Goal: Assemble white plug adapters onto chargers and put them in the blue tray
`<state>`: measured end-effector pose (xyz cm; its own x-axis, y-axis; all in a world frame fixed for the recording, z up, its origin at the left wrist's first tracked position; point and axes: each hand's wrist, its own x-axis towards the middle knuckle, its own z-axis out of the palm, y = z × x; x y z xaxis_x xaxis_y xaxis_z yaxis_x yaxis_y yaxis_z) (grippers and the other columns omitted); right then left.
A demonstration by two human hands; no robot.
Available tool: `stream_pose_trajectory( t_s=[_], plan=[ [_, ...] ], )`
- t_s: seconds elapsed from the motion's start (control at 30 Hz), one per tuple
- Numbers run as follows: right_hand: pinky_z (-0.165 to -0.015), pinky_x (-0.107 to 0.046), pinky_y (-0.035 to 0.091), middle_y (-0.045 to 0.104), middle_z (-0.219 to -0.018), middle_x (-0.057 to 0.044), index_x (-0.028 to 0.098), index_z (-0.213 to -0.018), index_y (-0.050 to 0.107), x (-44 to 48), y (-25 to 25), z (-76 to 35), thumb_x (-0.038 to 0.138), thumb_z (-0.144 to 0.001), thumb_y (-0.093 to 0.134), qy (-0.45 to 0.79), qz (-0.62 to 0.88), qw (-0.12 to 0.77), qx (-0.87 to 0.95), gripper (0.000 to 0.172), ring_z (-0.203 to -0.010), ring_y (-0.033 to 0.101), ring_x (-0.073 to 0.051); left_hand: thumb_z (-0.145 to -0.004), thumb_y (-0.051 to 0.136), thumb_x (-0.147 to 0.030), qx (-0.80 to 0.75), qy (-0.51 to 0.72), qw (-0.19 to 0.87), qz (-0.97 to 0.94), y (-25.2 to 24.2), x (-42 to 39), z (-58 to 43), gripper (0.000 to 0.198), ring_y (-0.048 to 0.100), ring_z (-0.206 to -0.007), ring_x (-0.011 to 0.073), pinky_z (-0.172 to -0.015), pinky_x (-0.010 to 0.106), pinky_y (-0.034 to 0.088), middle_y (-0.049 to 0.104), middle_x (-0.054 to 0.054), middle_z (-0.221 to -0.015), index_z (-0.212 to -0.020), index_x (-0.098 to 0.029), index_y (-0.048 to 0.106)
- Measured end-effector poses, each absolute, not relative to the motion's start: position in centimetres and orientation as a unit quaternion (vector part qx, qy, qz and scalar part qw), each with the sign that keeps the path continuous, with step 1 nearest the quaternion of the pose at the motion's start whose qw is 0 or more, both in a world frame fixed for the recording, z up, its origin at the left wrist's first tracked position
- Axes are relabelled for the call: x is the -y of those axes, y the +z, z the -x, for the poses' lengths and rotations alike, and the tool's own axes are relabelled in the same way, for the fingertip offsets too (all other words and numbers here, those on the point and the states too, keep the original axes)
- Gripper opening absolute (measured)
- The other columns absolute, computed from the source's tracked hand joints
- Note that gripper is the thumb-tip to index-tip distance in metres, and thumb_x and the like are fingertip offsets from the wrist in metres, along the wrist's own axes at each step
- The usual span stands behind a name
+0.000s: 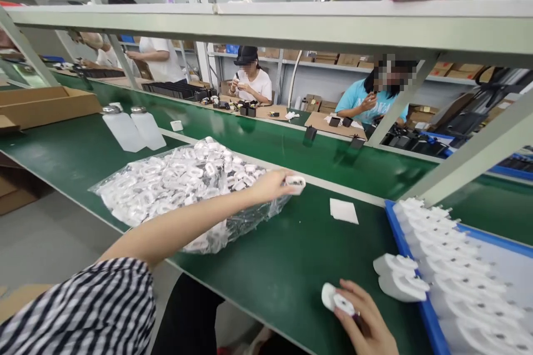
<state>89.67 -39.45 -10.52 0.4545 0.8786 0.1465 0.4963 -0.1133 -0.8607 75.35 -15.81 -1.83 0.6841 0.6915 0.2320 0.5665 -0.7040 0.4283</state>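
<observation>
My left hand [272, 185] reaches over the right end of a clear plastic bag and pinches a white oval plastic shell [296, 183] whose hollow side shows. Many similar small white parts lie heaped on the opened plastic bag [250, 220]. Near the front edge of the green table, my right hand [364, 316] has its fingers around a white plastic piece [339, 299] with a rounded end and a dark spot. To the right of that hand, a pair of white plastic parts [400, 277] stands against the blue tray.
A blue-edged tray [391, 219] holds rows of white parts at the right. White paper [343, 211] lies mid-table. Two white bottles [125, 128] and a cardboard box [45, 105] stand at left. Shelf posts [474, 149] rise behind; several co-workers sit or stand across the green belt [266, 144].
</observation>
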Motion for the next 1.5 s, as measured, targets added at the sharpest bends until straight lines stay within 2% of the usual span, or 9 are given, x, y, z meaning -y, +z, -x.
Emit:
stream_pose_trajectory(
  t_s=[0.1,0.23,0.37,0.53,0.77,1.0,1.2,1.37,1.5],
  plan=[
    [-0.066,-0.027,0.045,0.055,-0.091,-0.008,0.018,-0.072,0.058,39.8,-9.4,-89.2,0.037,-0.062,0.05,0.199,0.729,0.493,0.432,0.023,-0.082,0.052,-0.021,-0.065,0.051,-0.031,-0.294,0.144,0.244,-0.913,-3.2,23.3,-73.5,0.03,0.049,-0.079,0.0145,-0.068,0.021,0.036,0.055,-0.001,-0.087,-0.093,-0.022,0.051],
    [-0.07,-0.03,0.043,0.054,-0.093,-0.007,0.019,-0.076,0.057,40.1,-8.5,-87.7,0.033,-0.065,0.048,0.191,0.702,0.511,0.458,0.02,-0.086,0.051,-0.02,-0.063,0.053,-0.031,-0.316,0.15,0.363,-0.864,-5.9,29.2,-72.5,0.026,0.049,-0.075,0.0133,-0.064,0.022,0.038,0.055,-0.001,-0.086,-0.088,-0.024,0.054],
    [-0.078,-0.033,0.038,0.056,-0.093,-0.005,0.021,-0.076,0.058,39.2,-8.0,-86.7,0.029,-0.065,0.048,0.198,0.668,0.482,0.531,0.017,-0.088,0.05,-0.019,-0.061,0.055,-0.03,-0.349,0.24,0.432,-0.796,-8.2,30.5,-72.9,0.028,0.047,-0.064,0.0095,-0.058,0.021,0.039,0.054,-0.001,-0.086,-0.088,-0.023,0.055],
    [-0.08,-0.031,0.037,0.057,-0.095,-0.003,0.021,-0.08,0.059,37.1,-7.8,-86.1,0.026,-0.065,0.047,0.219,0.663,0.447,0.559,0.019,-0.089,0.05,-0.017,-0.059,0.056,-0.031,-0.379,0.298,0.45,-0.752,-9.6,30.7,-73.1,0.036,0.043,-0.056,0.0077,-0.055,0.02,0.039,0.052,-0.002,-0.068,-0.093,-0.021,0.053],
    [-0.079,-0.029,0.038,0.059,-0.094,0.0,0.022,-0.085,0.058,36.3,-7.1,-86.2,0.026,-0.064,0.048,0.263,0.681,0.385,0.564,0.024,-0.088,0.052,-0.017,-0.062,0.055,-0.028,-0.369,0.296,0.407,-0.782,-9.8,30.9,-72.9,0.04,0.045,-0.056,0.0072,-0.058,0.019,0.041,0.056,-0.003,-0.074,-0.101,-0.022,0.047],
    [-0.075,-0.028,0.04,0.059,-0.095,0.001,0.023,-0.094,0.055,36.3,-6.1,-86.7,0.024,-0.065,0.047,0.251,0.697,0.297,0.603,0.03,-0.085,0.053,-0.016,-0.072,0.044,-0.03,-0.352,0.284,0.249,-0.856,-9.7,31.6,-72.8,0.033,0.047,-0.09,0.0118,-0.077,0.022,0.038,0.052,-0.002,-0.102,-0.105,-0.025,0.045],
    [-0.082,-0.029,0.035,0.049,-0.11,-0.002,0.021,-0.09,0.058,35.6,-4.5,-86.5,0.024,-0.063,0.051,0.191,0.716,0.189,0.644,0.028,-0.101,0.043,-0.019,-0.076,0.037,-0.032,-0.385,0.19,0.143,-0.892,-8.7,32.1,-72.9,0.037,0.049,-0.088,0.0157,-0.07,0.026,0.042,0.051,0.002,-0.104,-0.111,-0.021,0.038],
    [-0.067,-0.026,0.04,0.059,-0.095,0.001,0.024,-0.085,0.058,35.2,-3.8,-86.6,0.026,-0.065,0.049,0.175,0.704,0.123,0.677,0.022,-0.084,0.054,-0.018,-0.077,0.035,-0.029,-0.392,0.133,0.138,-0.9,-7.6,32.0,-73.0,0.037,0.051,-0.085,0.0158,-0.065,0.025,0.043,0.051,0.003,-0.103,-0.113,-0.019,0.037],
    [-0.055,-0.023,0.037,0.062,-0.082,0.002,0.024,-0.078,0.057,35.0,-3.3,-86.5,0.026,-0.066,0.048,0.151,0.696,0.064,0.699,0.015,-0.072,0.055,-0.017,-0.077,0.036,-0.028,-0.394,0.103,0.138,-0.903,-7.1,32.1,-73.1,0.037,0.051,-0.085,0.0162,-0.064,0.024,0.043,0.052,0.004,-0.102,-0.112,-0.018,0.037]
  ],
)
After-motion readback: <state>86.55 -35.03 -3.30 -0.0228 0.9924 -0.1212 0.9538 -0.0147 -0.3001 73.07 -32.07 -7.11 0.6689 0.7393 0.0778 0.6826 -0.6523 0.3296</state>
